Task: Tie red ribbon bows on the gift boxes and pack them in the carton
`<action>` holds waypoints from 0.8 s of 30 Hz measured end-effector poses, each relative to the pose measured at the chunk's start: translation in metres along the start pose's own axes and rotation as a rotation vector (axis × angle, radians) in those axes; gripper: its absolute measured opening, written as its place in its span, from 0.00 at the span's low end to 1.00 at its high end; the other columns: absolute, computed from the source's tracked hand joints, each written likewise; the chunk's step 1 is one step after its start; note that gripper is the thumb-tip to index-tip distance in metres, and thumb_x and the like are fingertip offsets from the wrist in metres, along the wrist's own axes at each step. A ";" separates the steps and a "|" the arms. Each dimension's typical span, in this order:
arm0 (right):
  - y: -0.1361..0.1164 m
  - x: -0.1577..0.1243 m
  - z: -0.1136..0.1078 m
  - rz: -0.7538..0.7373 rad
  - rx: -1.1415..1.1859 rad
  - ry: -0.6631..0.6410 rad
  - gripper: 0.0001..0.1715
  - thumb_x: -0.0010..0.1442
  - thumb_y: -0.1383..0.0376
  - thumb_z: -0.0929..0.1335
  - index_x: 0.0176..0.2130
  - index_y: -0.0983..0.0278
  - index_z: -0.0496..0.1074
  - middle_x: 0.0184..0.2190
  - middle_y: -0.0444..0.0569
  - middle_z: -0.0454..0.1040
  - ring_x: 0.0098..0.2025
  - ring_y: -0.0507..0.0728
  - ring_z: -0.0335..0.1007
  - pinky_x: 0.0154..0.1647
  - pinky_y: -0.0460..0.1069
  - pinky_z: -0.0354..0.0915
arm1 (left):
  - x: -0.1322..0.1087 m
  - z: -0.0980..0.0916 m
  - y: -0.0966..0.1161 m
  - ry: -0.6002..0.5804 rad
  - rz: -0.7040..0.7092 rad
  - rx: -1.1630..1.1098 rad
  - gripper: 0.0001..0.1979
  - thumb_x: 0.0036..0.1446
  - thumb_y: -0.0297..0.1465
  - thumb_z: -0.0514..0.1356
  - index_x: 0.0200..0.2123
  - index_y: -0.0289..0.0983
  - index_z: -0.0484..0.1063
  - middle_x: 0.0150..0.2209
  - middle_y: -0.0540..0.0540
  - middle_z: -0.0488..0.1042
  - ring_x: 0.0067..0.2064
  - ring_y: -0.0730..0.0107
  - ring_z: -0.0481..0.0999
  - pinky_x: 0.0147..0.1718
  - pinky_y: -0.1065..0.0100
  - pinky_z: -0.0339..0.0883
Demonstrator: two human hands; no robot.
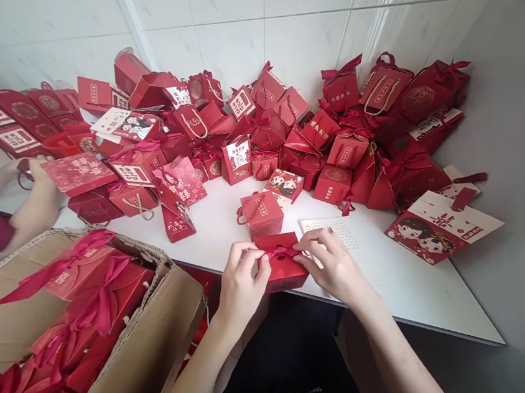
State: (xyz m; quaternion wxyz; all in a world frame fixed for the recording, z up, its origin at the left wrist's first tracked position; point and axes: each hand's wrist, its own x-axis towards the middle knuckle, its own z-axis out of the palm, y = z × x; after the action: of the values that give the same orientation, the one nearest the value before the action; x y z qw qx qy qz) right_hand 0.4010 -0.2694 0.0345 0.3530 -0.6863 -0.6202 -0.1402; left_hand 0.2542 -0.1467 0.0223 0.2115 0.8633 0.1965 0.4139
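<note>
A red gift box (286,281) sits at the table's front edge, right before me. Across its top runs a dark pink ribbon (281,252), tied or crossed at the middle. My left hand (245,276) pinches the ribbon's left side between thumb and fingers. On the opposite side my right hand (330,261) pinches the ribbon's other part, its fingers over the box's right edge. Just behind stands another red box with a cord handle (260,214). A sheet of handwritten paper (342,238) lies partly under my right hand, with a pen tip (330,230) showing on it.
Many red gift boxes (260,128) are heaped along the tiled wall. A cardboard carton (163,319) full of ribboned boxes stands at left. Another person's hands (38,176) hold a box at far left. A box with cartoon faces (426,232) lies right on the white table (442,296).
</note>
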 end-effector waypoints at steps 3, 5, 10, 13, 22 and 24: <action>-0.005 0.001 0.001 0.234 0.171 -0.027 0.13 0.64 0.56 0.61 0.36 0.63 0.66 0.32 0.49 0.66 0.32 0.57 0.64 0.34 0.50 0.60 | -0.003 0.002 0.005 -0.036 -0.041 -0.031 0.03 0.58 0.26 0.52 0.31 0.37 0.63 0.33 0.49 0.66 0.30 0.76 0.68 0.30 0.73 0.64; -0.008 0.002 0.004 0.401 0.224 -0.074 0.20 0.65 0.53 0.59 0.28 0.62 0.64 0.27 0.47 0.66 0.27 0.55 0.63 0.29 0.49 0.59 | -0.005 0.003 0.005 -0.065 -0.048 -0.058 0.04 0.57 0.25 0.52 0.30 0.38 0.61 0.33 0.49 0.68 0.33 0.74 0.70 0.33 0.72 0.65; -0.013 0.004 0.013 0.601 0.290 -0.145 0.24 0.61 0.49 0.62 0.22 0.62 0.61 0.19 0.42 0.64 0.21 0.53 0.59 0.23 0.47 0.55 | -0.007 0.005 0.002 -0.087 -0.096 -0.071 0.05 0.54 0.24 0.52 0.28 0.38 0.59 0.39 0.48 0.72 0.28 0.76 0.69 0.31 0.71 0.65; -0.014 0.005 0.016 0.623 0.288 -0.155 0.21 0.58 0.51 0.65 0.23 0.61 0.63 0.18 0.41 0.63 0.20 0.52 0.58 0.22 0.46 0.54 | -0.006 0.004 0.001 -0.114 -0.075 -0.073 0.06 0.54 0.24 0.51 0.27 0.39 0.58 0.43 0.46 0.72 0.31 0.74 0.72 0.32 0.70 0.66; -0.017 0.004 0.017 0.663 0.187 -0.151 0.13 0.55 0.56 0.66 0.25 0.61 0.65 0.21 0.43 0.67 0.22 0.53 0.62 0.24 0.47 0.57 | -0.004 0.005 0.001 -0.233 -0.101 -0.117 0.06 0.53 0.24 0.51 0.26 0.39 0.57 0.49 0.46 0.71 0.36 0.70 0.74 0.34 0.68 0.68; -0.018 0.005 0.018 0.661 0.183 -0.156 0.12 0.54 0.57 0.66 0.25 0.61 0.66 0.22 0.43 0.67 0.23 0.54 0.63 0.25 0.47 0.58 | -0.004 0.004 0.002 -0.220 -0.135 -0.126 0.06 0.53 0.24 0.51 0.26 0.39 0.58 0.47 0.46 0.70 0.33 0.72 0.72 0.33 0.69 0.67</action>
State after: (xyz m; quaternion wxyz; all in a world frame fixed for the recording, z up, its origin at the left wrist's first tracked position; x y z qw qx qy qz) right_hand 0.3804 -0.2541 0.0312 0.3910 -0.8242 -0.3995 0.0908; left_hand 0.2556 -0.1513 0.0184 0.3128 0.8733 0.2036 0.3130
